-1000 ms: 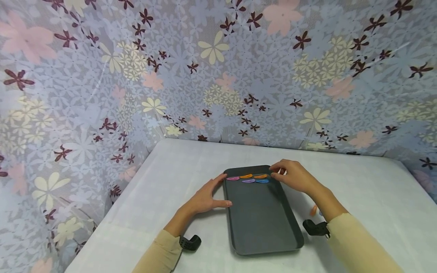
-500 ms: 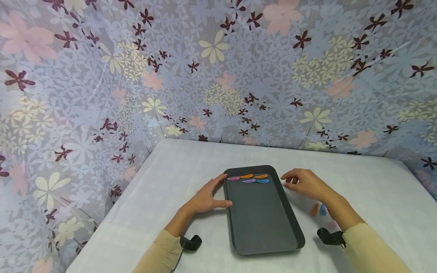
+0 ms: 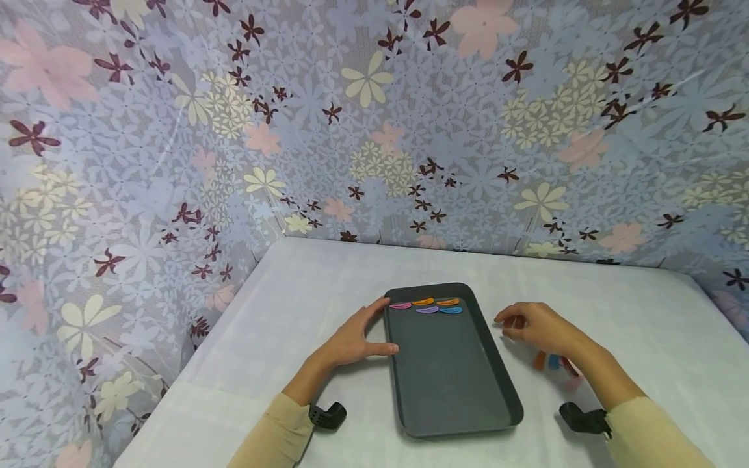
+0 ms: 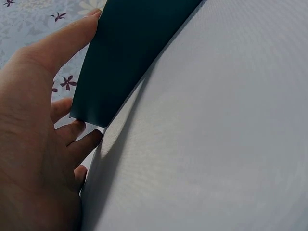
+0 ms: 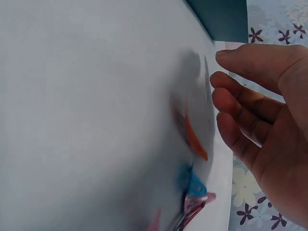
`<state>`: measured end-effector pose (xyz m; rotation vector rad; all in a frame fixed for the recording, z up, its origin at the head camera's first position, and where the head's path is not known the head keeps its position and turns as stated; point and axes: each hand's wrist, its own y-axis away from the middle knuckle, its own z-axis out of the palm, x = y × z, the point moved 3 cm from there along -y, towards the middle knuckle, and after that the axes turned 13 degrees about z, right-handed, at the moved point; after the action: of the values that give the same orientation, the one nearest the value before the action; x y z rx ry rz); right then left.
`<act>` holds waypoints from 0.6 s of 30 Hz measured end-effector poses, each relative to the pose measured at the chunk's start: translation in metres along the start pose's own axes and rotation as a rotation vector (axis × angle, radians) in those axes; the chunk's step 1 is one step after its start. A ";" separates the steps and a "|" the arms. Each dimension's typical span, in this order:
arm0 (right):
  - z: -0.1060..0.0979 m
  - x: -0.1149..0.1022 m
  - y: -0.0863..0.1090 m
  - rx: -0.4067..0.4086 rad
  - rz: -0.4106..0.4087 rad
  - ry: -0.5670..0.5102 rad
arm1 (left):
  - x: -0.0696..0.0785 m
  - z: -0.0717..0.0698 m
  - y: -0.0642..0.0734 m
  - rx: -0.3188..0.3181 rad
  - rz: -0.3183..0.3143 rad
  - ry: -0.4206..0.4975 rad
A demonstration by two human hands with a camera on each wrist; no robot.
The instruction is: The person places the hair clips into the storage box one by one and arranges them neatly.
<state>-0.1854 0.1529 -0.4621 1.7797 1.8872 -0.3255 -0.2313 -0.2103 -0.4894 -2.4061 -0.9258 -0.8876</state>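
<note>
Laying clips (image 3: 450,311) in the tray (image 3: 447,383) looked partway done: near its far edge lay five, one pink, two orange, one purple and one blue, while at least four loose clips (image 3: 554,361), one each of orange, blue, dark red and pink, seemed left, on the worktop (image 3: 655,338) off its right edge. The left hand (image 3: 349,341), spread wide, touched the tray's left edge; the right hand (image 3: 539,327), loosely curved with nothing visible in it, hovered beside the right edge.

The white table surface (image 3: 345,273) bears a flat-lying dark grey rectangular tray (image 3: 450,377) and, apart from its right side, a close group comprising an orange clip (image 5: 196,143), a blue clip (image 5: 195,184), a reddish clip (image 5: 194,207) and a pink clip (image 5: 154,222).
</note>
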 end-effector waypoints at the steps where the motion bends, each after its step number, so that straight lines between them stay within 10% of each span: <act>1: 0.001 0.001 0.001 -0.009 0.003 0.002 | 0.000 0.000 0.000 0.000 0.001 -0.002; 18: 0.003 0.025 0.021 -0.120 0.079 -0.128 | -0.002 0.002 0.000 0.008 0.013 -0.009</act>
<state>-0.1638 0.1753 -0.4738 1.7074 1.7067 -0.2841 -0.2319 -0.2102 -0.4918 -2.4090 -0.9142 -0.8675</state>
